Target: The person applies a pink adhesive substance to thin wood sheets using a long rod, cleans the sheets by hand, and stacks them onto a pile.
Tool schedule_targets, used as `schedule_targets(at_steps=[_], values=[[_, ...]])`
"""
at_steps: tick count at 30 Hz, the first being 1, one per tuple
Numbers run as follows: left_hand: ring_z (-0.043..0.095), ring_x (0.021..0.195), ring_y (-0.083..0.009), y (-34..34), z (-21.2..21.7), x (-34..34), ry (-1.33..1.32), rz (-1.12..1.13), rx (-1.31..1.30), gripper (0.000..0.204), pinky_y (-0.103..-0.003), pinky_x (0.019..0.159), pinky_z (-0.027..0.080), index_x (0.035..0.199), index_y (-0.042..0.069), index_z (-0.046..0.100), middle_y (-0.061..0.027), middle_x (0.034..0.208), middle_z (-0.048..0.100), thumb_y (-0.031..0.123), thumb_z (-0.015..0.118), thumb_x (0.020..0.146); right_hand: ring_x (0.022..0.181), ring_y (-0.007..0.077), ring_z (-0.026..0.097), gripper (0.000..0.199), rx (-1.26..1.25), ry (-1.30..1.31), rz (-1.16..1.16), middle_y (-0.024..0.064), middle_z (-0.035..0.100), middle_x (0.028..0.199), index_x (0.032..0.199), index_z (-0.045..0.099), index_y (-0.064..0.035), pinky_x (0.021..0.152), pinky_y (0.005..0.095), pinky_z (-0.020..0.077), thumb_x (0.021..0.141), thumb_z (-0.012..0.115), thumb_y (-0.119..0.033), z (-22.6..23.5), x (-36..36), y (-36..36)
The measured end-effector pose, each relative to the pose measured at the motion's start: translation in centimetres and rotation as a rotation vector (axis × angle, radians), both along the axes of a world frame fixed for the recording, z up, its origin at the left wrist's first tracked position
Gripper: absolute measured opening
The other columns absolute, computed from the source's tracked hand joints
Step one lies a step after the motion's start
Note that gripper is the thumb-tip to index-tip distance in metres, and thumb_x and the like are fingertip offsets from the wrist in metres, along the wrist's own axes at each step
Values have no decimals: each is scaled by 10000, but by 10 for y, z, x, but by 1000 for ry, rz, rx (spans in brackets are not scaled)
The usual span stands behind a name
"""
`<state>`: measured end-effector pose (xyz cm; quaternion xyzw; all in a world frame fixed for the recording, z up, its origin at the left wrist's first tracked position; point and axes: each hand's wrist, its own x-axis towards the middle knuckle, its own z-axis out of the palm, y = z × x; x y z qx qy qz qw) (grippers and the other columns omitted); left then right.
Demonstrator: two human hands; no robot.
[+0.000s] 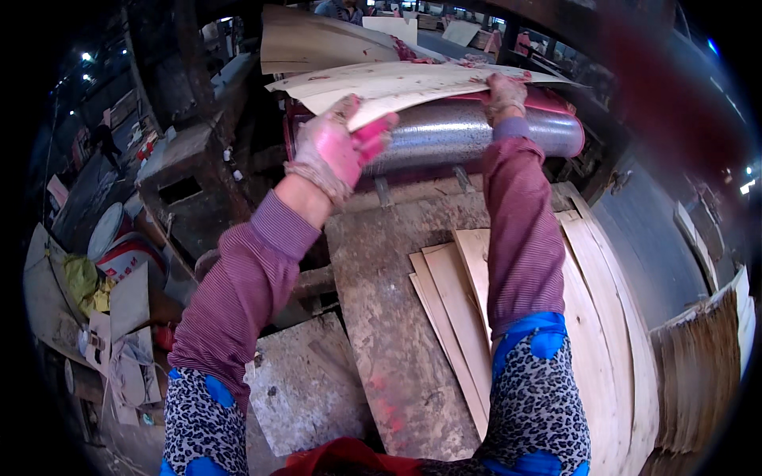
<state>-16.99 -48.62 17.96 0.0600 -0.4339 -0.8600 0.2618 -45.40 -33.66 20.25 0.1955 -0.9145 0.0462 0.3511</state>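
A thin, pale wood veneer sheet (397, 86) lies over a shiny metal roller (432, 131), its near edge lifted and curving. My left hand (333, 147), in a glove stained bright pink, pinches the sheet's near left corner between thumb and fingers. Farther right, my right hand (506, 95), in a dirty glove, grips the near edge above the roller. Its fingertips are partly hidden. Pink-red wet stuff coats the roller's right end and spots the sheet. Behind stands another curved veneer sheet (317, 40).
A stack of veneer sheets (603, 317) fans out beneath my right arm, beside a worn board (381, 317). More stacked sheets (698, 365) stand at the far right. On the left are a machine housing (186, 170), a white-and-red bucket (119, 246) and scraps. A person (105, 143) is in the left background.
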Motion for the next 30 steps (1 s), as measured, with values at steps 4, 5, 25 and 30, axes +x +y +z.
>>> schedule_targets(at_steps=[4, 5, 25, 30], values=[[587, 949, -308, 15, -8, 29, 48, -378, -250, 828, -382, 683, 532, 1294, 5, 279, -232, 1166, 480, 553, 589, 755, 931, 235, 582, 269, -97, 1, 115, 74, 594, 1002, 1003, 588, -112, 827, 365, 463, 737, 600, -75, -9, -4, 32], [561, 975, -318, 5, -11, 29, -32, -297, -215, 921, -394, 700, 509, 1297, -5, 263, -225, 1194, 443, 620, 588, 704, 920, 234, 580, 264, -299, -84, 193, 83, 594, 980, 983, 593, -99, 815, 370, 472, 724, 595, -45, -10, -12, 41], [387, 1147, -202, -336, 37, -80, -94, 295, -746, 672, -345, 933, 343, 1289, 236, 432, 5, 1325, 384, 576, 600, 734, 910, 280, 580, 277, -1916, -786, 1152, 158, 558, 1007, 1050, 475, 75, 853, 403, 489, 773, 476, 89, -125, 3, 49], [470, 1013, -156, -275, 41, -126, -33, 263, -448, 441, -271, 778, 422, 1115, 157, 556, -12, 1149, 525, 465, 594, 802, 914, 271, 581, 295, -1833, -721, 1102, 155, 565, 1016, 1066, 478, 58, 868, 388, 483, 773, 476, 90, -125, -16, 91]])
